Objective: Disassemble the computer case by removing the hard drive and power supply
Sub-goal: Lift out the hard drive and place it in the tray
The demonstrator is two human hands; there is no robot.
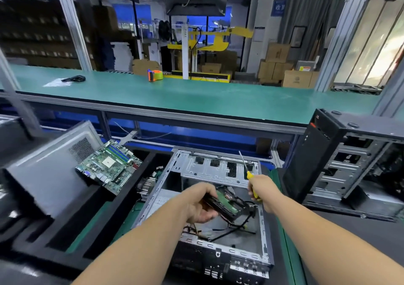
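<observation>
An open metal computer case lies flat in front of me with loose black cables on its floor. My left hand grips a hard drive with a green circuit board, held tilted above the case floor with cables still trailing from its right end. My right hand grips a yellow-handled screwdriver, shaft pointing up and away over the drive bay plate. A power supply cannot be made out.
A bare motherboard leans on a grey side panel at the left. A second black tower case stands open at the right. Beyond runs a green conveyor bench with a tape dispenser and a black cable.
</observation>
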